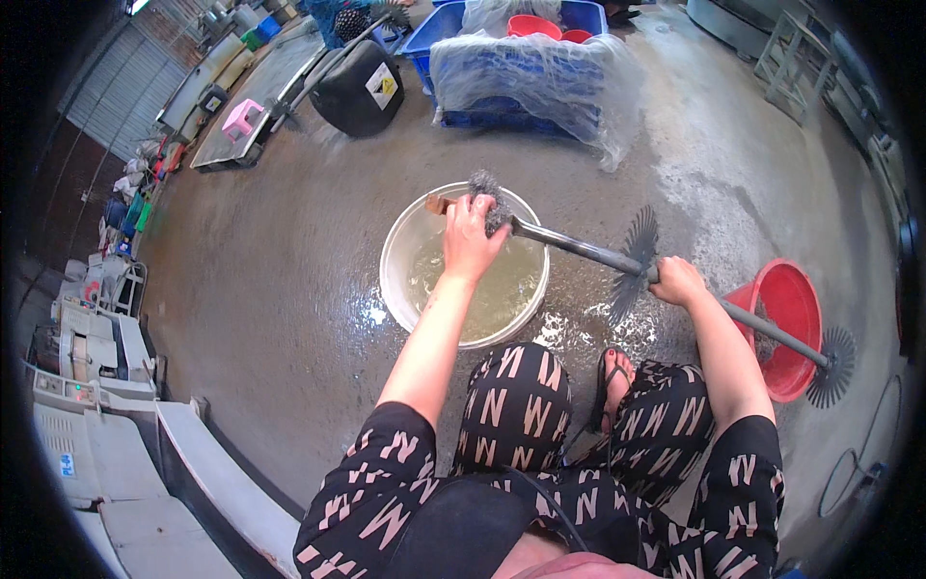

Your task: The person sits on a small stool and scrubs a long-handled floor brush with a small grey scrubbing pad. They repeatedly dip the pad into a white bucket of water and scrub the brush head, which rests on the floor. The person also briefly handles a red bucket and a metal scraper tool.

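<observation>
From my end of the feed, I have the left hand [468, 236] clasped round a grey wiry wad [497, 205], holding it against the metal shaft [579, 244] near its brownish end [439, 205]; how the thumb closes underneath, I can't tell. The right hand [679, 281] is clenched on the same shaft, just beside a spiky disc [637, 261], a spot I'd judge chosen to steady the length while keeping the knuckles off the spikes. The shaft runs from over the white tub [388, 275] toward the person's right, where a second spiky disc [837, 376] sits at the other end, past the red bucket [801, 309]. The tub stands in front of the knees [516, 391], presumably so that drips fall into its cloudy liquid [487, 294]. I'd guess the bucket is set near the right side for easy reach. Farther off I see a black container [352, 92] and a blue crate [419, 48] draped with pale netting [531, 63], apparently set back to leave working room
</observation>
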{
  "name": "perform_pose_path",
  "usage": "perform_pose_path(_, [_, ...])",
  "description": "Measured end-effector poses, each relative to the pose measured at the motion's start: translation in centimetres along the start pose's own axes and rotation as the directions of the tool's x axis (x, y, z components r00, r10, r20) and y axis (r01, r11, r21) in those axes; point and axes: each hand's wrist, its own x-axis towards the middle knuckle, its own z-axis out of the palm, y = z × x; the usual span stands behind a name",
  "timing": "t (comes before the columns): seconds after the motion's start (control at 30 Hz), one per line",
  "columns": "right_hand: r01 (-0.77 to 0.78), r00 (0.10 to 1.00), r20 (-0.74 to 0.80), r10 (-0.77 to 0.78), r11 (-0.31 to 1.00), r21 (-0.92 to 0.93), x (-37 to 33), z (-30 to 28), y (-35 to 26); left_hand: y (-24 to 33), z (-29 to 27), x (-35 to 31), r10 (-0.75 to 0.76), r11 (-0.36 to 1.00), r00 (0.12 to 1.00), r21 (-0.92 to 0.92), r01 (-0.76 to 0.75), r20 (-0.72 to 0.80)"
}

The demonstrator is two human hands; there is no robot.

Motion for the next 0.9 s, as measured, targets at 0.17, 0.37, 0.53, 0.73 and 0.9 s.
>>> perform_pose_path(0.17, [0.010, 1.000, 0.030, -0.010, 1.000, 0.004, 0.4, 0.1, 0.3, -1.9, 0.4, 0.5, 0.073, 0.995, 0.994, -0.070, -0.068, 0.079])
perform_pose_path(0.37, [-0.015, 0.999, 0.032, 0.014, 0.999, 0.035, -0.5, -0.5, -0.3, -2.1, -0.1, -3.6, -0.018, 0.999, 0.977, -0.023, 0.024, 0.214])
perform_pose_path(0.53, [-0.005, 1.000, 0.025, 0.005, 1.000, -0.004, 0.4, 0.7, 0.7, -0.8, -1.3, -1.3, -0.064, 0.985, 0.998, -0.161, 0.063, -0.003])
perform_pose_path(0.73, [-0.011, 0.999, 0.049, 0.009, 0.999, 0.048, 0.1, -0.6, -0.1, -2.2, 1.0, 0.0, 0.004, 0.989, 1.000, -0.150, 0.000, 0.027])
perform_pose_path(0.9, [-0.014, 0.998, 0.055, 0.012, 0.999, 0.029, 0.2, 0.1, 0.5, -3.1, -0.3, -4.9, -0.041, 0.997, 0.966, -0.060, 0.058, 0.254])
